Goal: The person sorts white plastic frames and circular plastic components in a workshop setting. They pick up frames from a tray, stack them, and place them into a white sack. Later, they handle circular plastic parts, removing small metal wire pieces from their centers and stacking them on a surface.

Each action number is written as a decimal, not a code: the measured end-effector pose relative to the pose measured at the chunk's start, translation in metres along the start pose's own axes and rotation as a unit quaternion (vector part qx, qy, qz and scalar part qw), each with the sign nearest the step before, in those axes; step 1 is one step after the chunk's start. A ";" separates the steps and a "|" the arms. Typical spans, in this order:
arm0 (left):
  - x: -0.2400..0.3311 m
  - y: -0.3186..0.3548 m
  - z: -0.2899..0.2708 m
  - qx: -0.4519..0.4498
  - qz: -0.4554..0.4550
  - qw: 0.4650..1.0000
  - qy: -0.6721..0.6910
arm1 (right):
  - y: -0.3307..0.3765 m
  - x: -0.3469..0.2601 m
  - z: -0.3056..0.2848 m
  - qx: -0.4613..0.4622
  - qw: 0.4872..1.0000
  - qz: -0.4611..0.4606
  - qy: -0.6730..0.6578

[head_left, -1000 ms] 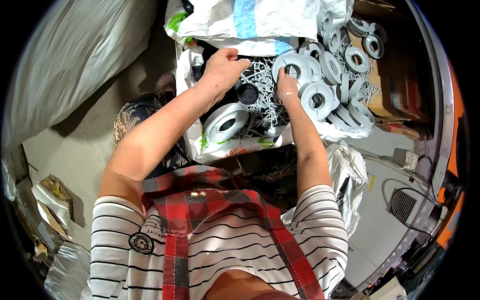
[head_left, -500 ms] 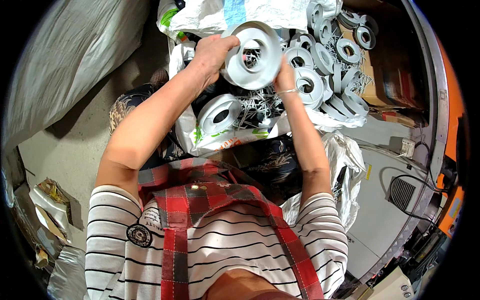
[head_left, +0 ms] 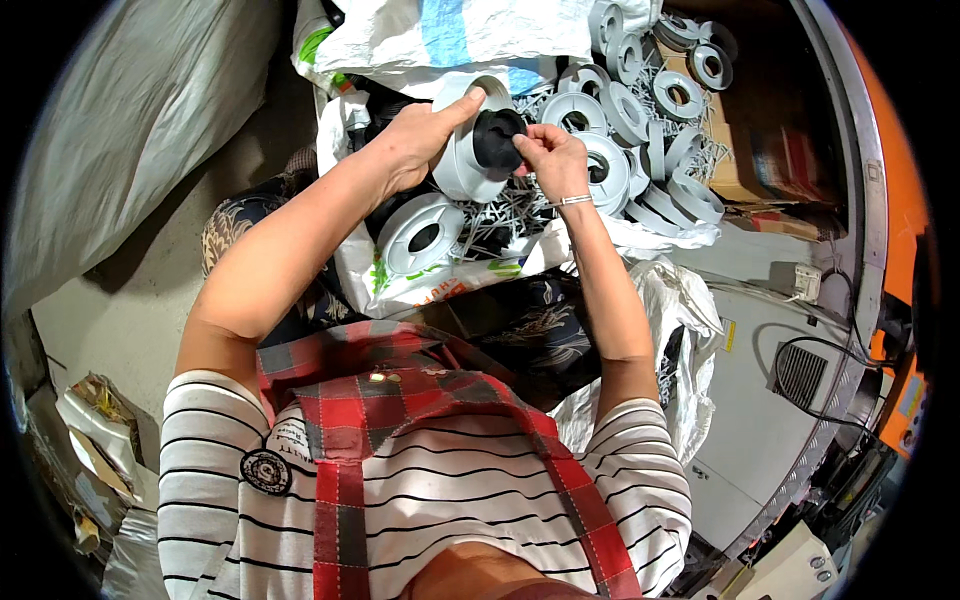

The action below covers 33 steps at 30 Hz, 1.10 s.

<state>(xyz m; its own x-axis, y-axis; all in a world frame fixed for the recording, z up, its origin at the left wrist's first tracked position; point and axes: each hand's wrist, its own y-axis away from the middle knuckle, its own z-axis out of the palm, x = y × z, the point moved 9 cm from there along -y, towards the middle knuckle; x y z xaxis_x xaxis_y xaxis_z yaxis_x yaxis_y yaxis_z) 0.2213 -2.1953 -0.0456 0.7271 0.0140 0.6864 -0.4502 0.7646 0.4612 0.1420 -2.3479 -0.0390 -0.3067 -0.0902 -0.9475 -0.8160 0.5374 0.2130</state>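
Note:
My left hand (head_left: pixel 422 138) is closed on the rim of a grey plastic flanged ring (head_left: pixel 458 168), which is tilted with its open face to the right. A round black plastic cup-like piece (head_left: pixel 497 142) sits against the ring's middle. My right hand (head_left: pixel 558 160) pinches the edge of that black piece between thumb and fingers. Whether the piece is inside the ring's hole or only in front of it, I cannot tell. Just below my hands, another grey ring (head_left: pixel 390 240) lies on a white printed sack (head_left: pixel 400 290).
Several grey rings (head_left: pixel 690 200) are heaped to the right among thin grey plastic scraps (head_left: pixel 500 215). Cardboard (head_left: pixel 745 165) lies behind them. A grey machine cabinet (head_left: pixel 740 400) with an orange edge stands at the right. A large pale sack (head_left: pixel 150 120) fills the upper left.
The grey ring has turned from facing up to a tilt and come slightly left. My right hand has left its rim and now holds the black piece at its middle.

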 end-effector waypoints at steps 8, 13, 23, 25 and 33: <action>0.002 0.007 0.007 -0.063 -0.006 0.987 -0.151 | 0.032 -0.048 0.030 -0.102 0.947 -0.149 0.266; -0.012 0.003 0.011 -0.079 -0.052 0.990 -0.101 | 0.056 -0.065 0.037 -0.148 0.861 -0.307 0.376; -0.014 0.003 0.023 -0.137 -0.040 0.984 -0.111 | 0.054 -0.046 0.027 -0.142 0.882 -0.302 0.333; -0.018 0.002 0.018 -0.139 -0.052 0.984 -0.096 | 0.065 -0.055 0.031 -0.149 0.866 -0.342 0.334; -0.011 0.008 0.024 -0.124 -0.038 0.989 -0.073 | 0.075 -0.064 0.038 -0.070 0.844 -0.396 0.354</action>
<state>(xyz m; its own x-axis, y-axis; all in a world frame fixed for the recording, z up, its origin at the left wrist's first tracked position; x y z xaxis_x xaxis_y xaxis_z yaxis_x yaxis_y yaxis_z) 0.1971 -2.2052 -0.0357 0.6629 -0.1286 0.7376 -0.2432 0.8948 0.3745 0.1184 -2.2701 0.0284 0.1865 -0.8803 -0.4362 -0.9375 -0.0267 -0.3470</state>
